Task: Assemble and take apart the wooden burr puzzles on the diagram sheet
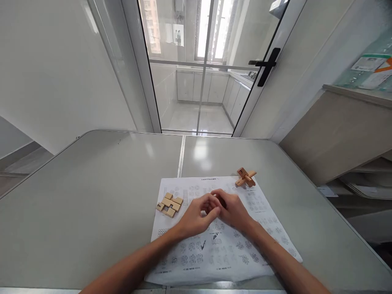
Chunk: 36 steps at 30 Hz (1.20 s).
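My left hand [199, 214] and my right hand [232, 209] meet over the printed paper sheet [226, 259]. Their fingers are curled and touch at the tips. Whatever lies between them, if anything, is hidden; only a dark patch shows inside the right fingers. Left of my left hand, a flat wooden interlocking piece [169, 204] marked with a 3 lies on the sheet. Beyond my right hand, at the sheet's far right corner, rests a wooden cross-shaped burr puzzle [246, 177], its bars passing through one another.
The sheet, with small diagrams and some black tick marks, lies on a grey table [92, 204] with a metal seam. A glass door [202, 81] with a black handle [268, 66] stands beyond. To the right is a shelf unit [339, 126] with plastic bottles [372, 67].
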Available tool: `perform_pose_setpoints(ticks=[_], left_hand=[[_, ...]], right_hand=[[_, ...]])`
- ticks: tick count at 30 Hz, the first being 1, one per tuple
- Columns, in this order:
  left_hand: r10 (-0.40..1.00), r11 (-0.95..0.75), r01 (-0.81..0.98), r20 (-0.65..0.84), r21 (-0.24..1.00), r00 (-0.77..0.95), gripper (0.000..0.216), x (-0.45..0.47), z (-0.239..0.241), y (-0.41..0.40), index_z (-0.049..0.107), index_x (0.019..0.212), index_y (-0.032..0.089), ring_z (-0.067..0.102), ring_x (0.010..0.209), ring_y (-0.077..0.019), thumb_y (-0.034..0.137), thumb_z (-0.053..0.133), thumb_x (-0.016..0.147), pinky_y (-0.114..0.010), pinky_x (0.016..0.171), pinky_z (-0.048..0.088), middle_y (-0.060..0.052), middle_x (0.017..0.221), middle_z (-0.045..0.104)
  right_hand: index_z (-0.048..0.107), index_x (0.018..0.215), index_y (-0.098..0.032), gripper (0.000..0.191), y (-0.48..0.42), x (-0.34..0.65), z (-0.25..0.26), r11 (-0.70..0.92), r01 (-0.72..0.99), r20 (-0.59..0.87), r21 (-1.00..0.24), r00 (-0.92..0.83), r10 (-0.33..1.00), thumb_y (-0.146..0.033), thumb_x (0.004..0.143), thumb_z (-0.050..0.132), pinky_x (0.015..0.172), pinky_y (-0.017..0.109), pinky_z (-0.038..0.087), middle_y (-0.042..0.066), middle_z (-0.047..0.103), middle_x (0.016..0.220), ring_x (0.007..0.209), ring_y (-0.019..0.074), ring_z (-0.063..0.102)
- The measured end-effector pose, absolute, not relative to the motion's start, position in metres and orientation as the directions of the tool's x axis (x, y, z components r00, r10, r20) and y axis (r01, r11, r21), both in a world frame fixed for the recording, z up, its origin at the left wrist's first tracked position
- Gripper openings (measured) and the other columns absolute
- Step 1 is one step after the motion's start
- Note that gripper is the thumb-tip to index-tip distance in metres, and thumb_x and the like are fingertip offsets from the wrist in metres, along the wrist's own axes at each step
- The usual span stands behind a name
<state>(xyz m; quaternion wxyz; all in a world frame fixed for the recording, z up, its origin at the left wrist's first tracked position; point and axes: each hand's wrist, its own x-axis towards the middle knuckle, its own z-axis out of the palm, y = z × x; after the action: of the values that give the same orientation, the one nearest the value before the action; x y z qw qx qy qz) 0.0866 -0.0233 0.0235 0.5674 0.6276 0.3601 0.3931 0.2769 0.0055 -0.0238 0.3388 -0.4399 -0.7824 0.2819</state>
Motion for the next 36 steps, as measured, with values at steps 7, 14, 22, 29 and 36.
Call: perform_pose_setpoints(ticks=[7,14,22,29,36], left_hand=[[0.892,-0.448,0.488,0.340,0.749,0.297,0.011,0.054,0.038,-0.043,0.070,0.107,0.025,0.065,0.095,-0.0262,0.027,0.065,0.097,-0.040,0.089,0.052,-0.008,0.098,0.068],[0.915,-0.180,0.865,0.403,0.468,-0.028,0.070,-0.005,0.009,-0.056,0.050,0.143,0.023,0.051,0.135,-0.0417,0.053,0.078,0.086,-0.064,0.113,0.043,-0.017,0.147,0.052],[0.950,-0.142,0.839,0.309,0.526,-0.033,0.077,0.000,-0.015,-0.070,0.028,0.159,0.025,0.047,0.149,-0.0387,0.051,0.067,0.098,-0.062,0.119,0.044,-0.018,0.159,0.047],[0.950,-0.293,0.771,0.262,0.565,0.170,0.055,0.011,-0.008,-0.044,0.038,0.154,0.028,0.049,0.149,-0.0346,0.039,0.060,0.104,-0.058,0.121,0.044,-0.015,0.156,0.051],[0.922,-0.335,0.608,0.118,0.720,0.367,0.067,0.038,-0.001,0.000,0.045,0.153,0.031,0.058,0.141,-0.0333,0.039,0.076,0.094,-0.054,0.118,0.048,-0.011,0.154,0.057]], right_hand=[[0.065,0.106,-0.025,0.017,0.005,0.275,-0.017,0.441,0.504,0.268,-0.743,-0.380,0.885,-0.027,0.106,0.048,0.062,0.029,0.044,-0.003,0.064,0.065,0.055,0.0160,0.055],[0.066,0.101,-0.025,0.021,0.005,0.274,-0.017,0.474,0.530,0.291,-0.703,-0.393,0.872,-0.030,0.107,0.046,0.059,0.030,0.040,-0.003,0.061,0.065,0.054,0.0158,0.051],[0.066,0.104,-0.024,0.021,0.005,0.274,-0.017,0.474,0.521,0.282,-0.710,-0.406,0.869,-0.030,0.107,0.045,0.061,0.030,0.042,-0.003,0.061,0.066,0.055,0.0161,0.051],[0.068,0.106,-0.025,0.020,0.007,0.273,-0.019,0.471,0.506,0.276,-0.723,-0.413,0.868,-0.028,0.106,0.048,0.061,0.030,0.044,-0.002,0.066,0.067,0.055,0.0166,0.056],[0.066,0.105,-0.025,0.018,0.007,0.271,-0.014,0.447,0.492,0.279,-0.747,-0.378,0.883,-0.026,0.105,0.048,0.061,0.030,0.042,-0.002,0.067,0.068,0.056,0.0167,0.057]])
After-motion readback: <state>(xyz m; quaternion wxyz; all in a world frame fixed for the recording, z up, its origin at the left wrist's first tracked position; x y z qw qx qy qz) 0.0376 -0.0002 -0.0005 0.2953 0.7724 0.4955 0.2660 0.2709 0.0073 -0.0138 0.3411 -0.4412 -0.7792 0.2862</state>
